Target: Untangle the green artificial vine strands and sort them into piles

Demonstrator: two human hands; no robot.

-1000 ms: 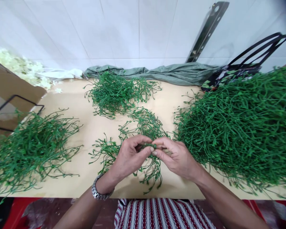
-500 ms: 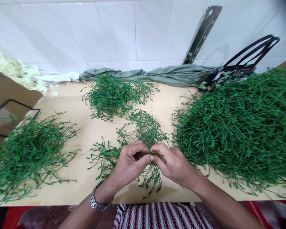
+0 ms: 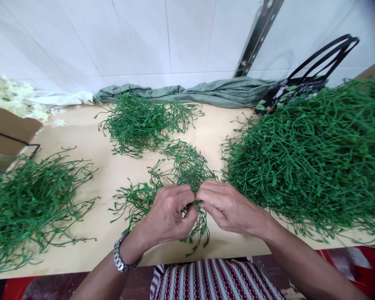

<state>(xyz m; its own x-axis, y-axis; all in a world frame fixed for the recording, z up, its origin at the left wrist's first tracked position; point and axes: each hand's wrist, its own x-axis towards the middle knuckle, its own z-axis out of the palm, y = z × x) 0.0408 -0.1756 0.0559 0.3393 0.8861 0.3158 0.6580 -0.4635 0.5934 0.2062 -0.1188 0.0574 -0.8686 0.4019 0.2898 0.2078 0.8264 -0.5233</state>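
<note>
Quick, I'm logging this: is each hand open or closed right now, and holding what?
Left hand: closed, pinching a green stem.
Right hand: closed, fingertips pinching green stem beside the left.

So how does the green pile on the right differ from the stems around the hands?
The right pile is large and dense; the central stems are fewer and sparser. The left hand and right hand partly hide those stems; neither holds the right pile. Both are tangles of thin green strands.
</note>
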